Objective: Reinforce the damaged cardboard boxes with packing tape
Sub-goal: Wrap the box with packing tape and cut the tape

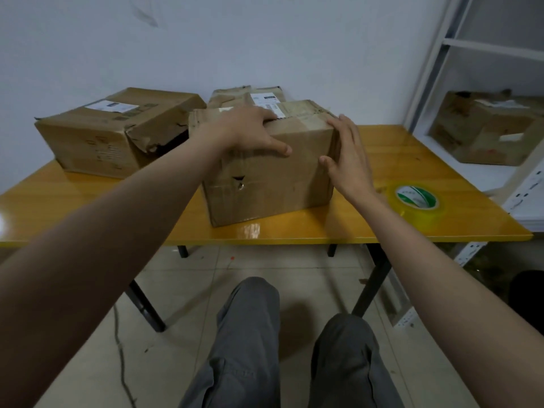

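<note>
A worn cardboard box (270, 184) with a small hole in its front face stands near the front edge of the yellow table (88, 207). My left hand (250, 131) lies over its top front edge, fingers on the top and thumb down the front face. Against the box's right side my right hand (347, 154) presses with straight fingers. A roll of clear packing tape (416, 201) with a green-and-white core lies flat on the table to the right of the box, not touched by either hand.
A torn cardboard box (117, 131) sits at the table's back left, and a third box (247, 94) stands behind the near one. White metal shelving (435, 69) at the right holds another damaged box (485, 131). My legs are below the table's front edge.
</note>
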The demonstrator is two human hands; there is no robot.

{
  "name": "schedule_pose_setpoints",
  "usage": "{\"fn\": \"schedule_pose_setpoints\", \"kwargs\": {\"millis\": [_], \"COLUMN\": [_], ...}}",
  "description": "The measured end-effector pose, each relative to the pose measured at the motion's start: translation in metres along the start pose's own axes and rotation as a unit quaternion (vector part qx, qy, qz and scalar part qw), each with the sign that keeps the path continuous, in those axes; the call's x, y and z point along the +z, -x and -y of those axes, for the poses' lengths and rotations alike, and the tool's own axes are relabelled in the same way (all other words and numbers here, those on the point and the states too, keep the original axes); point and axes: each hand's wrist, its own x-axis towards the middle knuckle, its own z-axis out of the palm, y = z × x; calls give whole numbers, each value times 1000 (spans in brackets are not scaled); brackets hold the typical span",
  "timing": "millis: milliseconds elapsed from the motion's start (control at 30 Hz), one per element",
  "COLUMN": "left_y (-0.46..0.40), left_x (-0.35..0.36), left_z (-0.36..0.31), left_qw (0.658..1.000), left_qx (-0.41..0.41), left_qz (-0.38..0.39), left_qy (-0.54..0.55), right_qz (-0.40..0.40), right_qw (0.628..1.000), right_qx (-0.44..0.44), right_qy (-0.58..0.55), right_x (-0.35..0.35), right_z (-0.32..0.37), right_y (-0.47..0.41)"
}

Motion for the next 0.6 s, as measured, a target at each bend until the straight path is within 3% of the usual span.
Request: {"fn": "schedule_pose_setpoints", "kwargs": {"millis": [133, 233, 367, 433, 500, 600], "left_y": [-4, -6, -1, 4, 11, 23], "left_x": [5, 11, 23, 33, 45, 68], "left_z": [0, -1, -14, -30, -49, -76], "left_qw": [992, 977, 964, 939, 908, 892], "left_qx": [32, 76, 125, 175, 224, 253], "left_qz": [-44, -106, -212, -294, -354, -363], "left_qy": [-118, -169, -98, -29, 25, 91], "right_qz": [-35, -20, 116, 158, 152, 67], "right_qw": [994, 972, 912, 887, 886, 919], "right_qx": [104, 207, 299, 326, 329, 295], "right_qy": [-18, 112, 257, 285, 290, 251], "right_x": [-18, -44, -62, -64, -63, -63], "right_z": [-17, -42, -80, -91, -96, -94], "right_y": [12, 28, 52, 60, 67, 80]}}
